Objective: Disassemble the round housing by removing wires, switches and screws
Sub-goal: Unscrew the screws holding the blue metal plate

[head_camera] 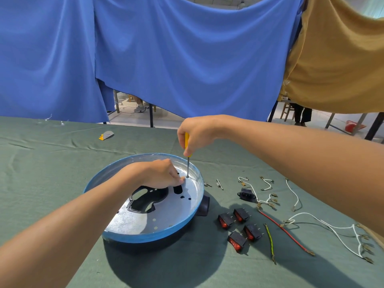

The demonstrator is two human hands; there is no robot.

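Wrapped round the yellow screwdriver (186,141), my right hand (199,132) stands its tip on the far floor of the round housing (145,238). My left hand (158,175) lies curled beside the tip; I cannot tell if it pinches anything. Loose switches (239,227) lie right.

Housing (133,222) centre on table (52,173); switches (241,214), wires (291,236) right of it.

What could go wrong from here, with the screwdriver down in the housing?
1. Fingers of the left hand sit right beside the screwdriver tip; a slip could jab them.
2. Once free, the screw could drop through the cutouts in the housing.
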